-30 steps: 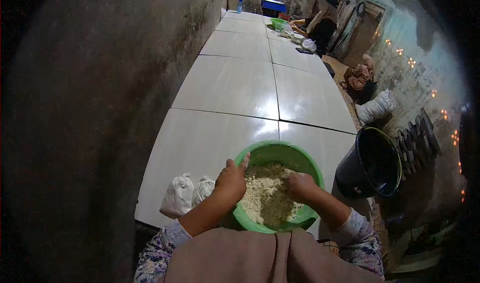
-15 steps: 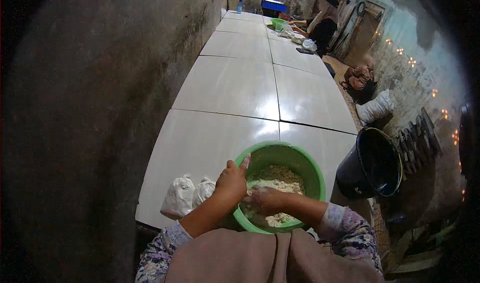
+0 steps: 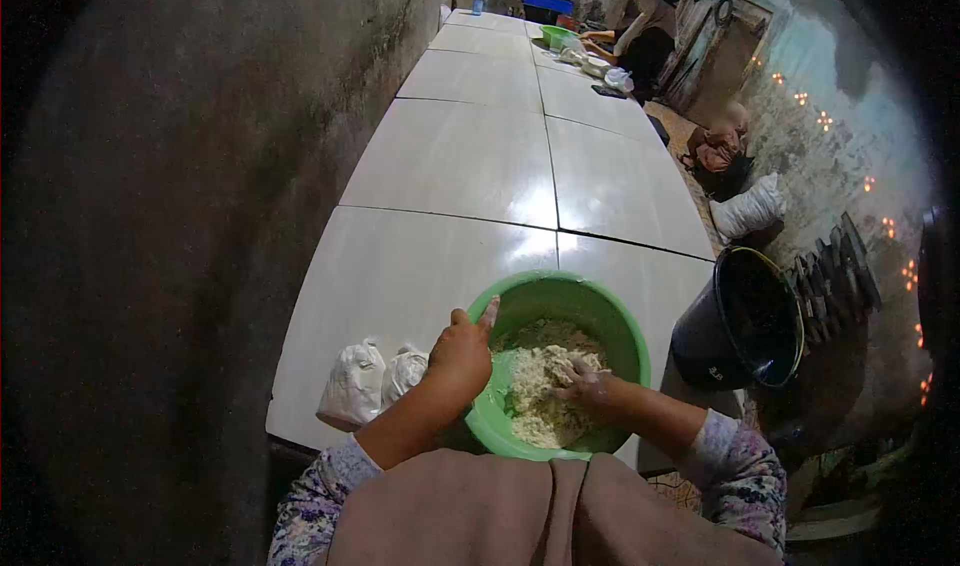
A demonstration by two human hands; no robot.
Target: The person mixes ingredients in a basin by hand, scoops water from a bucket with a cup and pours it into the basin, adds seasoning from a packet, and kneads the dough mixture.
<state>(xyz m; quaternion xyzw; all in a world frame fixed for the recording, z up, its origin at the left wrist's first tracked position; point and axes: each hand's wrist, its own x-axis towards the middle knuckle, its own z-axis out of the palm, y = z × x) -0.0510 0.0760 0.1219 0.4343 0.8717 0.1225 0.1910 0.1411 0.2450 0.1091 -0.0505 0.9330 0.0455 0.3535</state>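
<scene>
Pale mixture (image 3: 540, 406) in a green basin (image 3: 560, 296)

At the near end of the white-topped table (image 3: 440, 166), close to the wearer's body, we see the basin with the crumbly mixture lying in its bottom. The left hand (image 3: 462, 356) is at the basin's left side, its grip closed on the rim, one whitened finger extended. The right hand (image 3: 592, 388) reaches inside, its grip wide, fingers spread on the mixture; how deeply the fingertips sink, we cannot tell. Left of the basin, near the left forearm, two white bags (image 3: 355, 386) stand side by side. To the right we note a dark bucket (image 3: 705, 341) by the table's edge. At the far end, another person (image 3: 655, 46) reaches toward a smaller green bowl (image 3: 557, 36).
</scene>
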